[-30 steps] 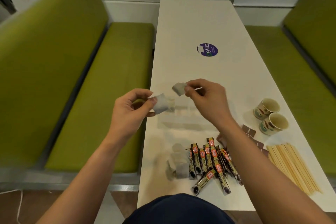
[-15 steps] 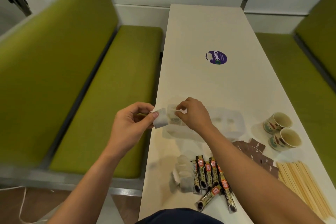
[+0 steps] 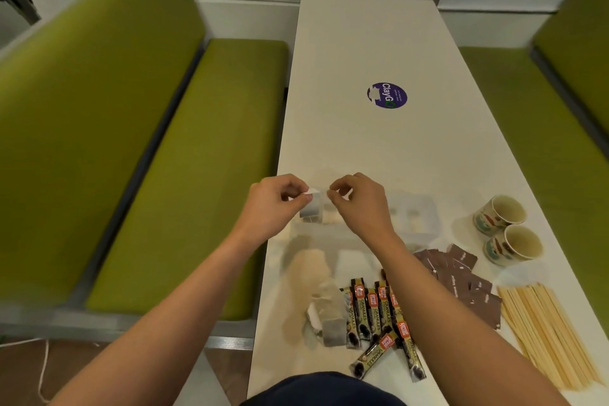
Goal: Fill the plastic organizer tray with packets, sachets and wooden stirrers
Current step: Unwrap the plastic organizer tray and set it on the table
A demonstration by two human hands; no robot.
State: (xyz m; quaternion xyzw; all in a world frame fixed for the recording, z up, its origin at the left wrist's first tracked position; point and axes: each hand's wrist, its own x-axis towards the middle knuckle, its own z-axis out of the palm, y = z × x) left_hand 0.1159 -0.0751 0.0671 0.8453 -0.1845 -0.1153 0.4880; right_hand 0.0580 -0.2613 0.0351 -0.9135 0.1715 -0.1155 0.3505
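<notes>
Right hand (image 3: pixel 359 204) closes toward left hand's (image 3: pixel 273 204) sachet (image 3: pixel 311 212) — white table (image 3: pixel 362 43), green benches (image 3: pixel 211 142).

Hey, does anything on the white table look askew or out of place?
One black-and-gold granules stick lies slanted across the near end of its otherwise parallel row. Nothing looks spilled or damaged.

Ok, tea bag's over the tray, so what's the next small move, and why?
Probably lower the tea bag into the left end of the clear tray and release. The left hand pinches it right above that end; the right hand is beside its top, whether gripping it I cannot tell. Spare tea bags wait on the table.
</notes>
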